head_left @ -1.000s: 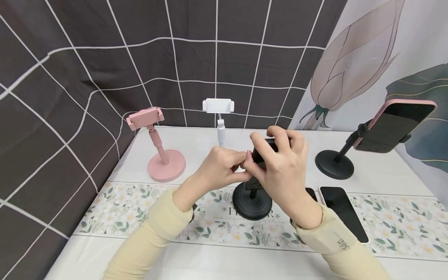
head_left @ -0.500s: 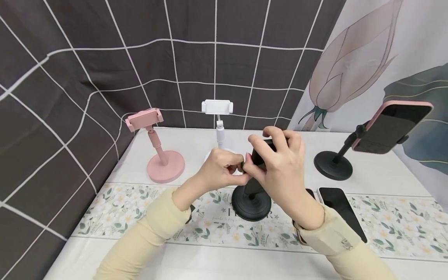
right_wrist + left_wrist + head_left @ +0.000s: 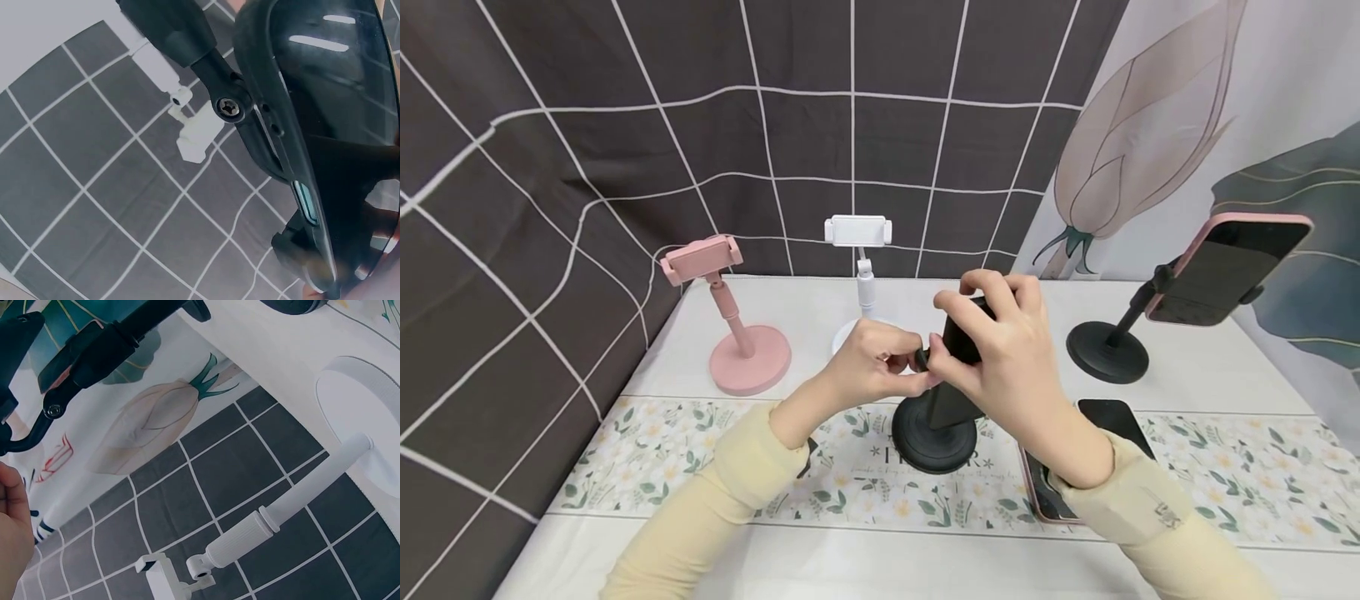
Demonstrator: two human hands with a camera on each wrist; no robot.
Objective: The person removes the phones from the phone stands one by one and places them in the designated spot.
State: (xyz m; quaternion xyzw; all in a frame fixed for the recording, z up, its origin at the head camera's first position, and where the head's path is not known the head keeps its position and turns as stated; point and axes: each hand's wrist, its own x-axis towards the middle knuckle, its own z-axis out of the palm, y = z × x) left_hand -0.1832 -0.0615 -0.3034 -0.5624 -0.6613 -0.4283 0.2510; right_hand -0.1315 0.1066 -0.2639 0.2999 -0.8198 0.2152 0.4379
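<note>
A black phone stand (image 3: 936,443) stands on the floral runner at the table's middle. My right hand (image 3: 973,317) grips its clamp head (image 3: 961,337) from above, fingers curled over the top edge. My left hand (image 3: 910,362) pinches a small black knob (image 3: 921,360) on the clamp's left side. In the right wrist view the clamp (image 3: 275,144) and its joint screw (image 3: 228,107) fill the frame, with a glossy dark slab (image 3: 337,125) in it, seemingly a phone. The left wrist view shows only an edge of my left hand (image 3: 12,519).
A pink stand (image 3: 733,333) and a white stand (image 3: 859,258) stand behind left. At back right a black stand (image 3: 1107,352) holds a pink-cased phone (image 3: 1225,267). Two phones (image 3: 1116,417) (image 3: 1043,493) lie flat by my right forearm. A grid-patterned cloth (image 3: 625,125) hangs behind.
Both hands stay on the black stand. The clamp head has tilted steeper, its lower edge now nearer the base. My right forearm has shifted to the right, over the flat phones.
</note>
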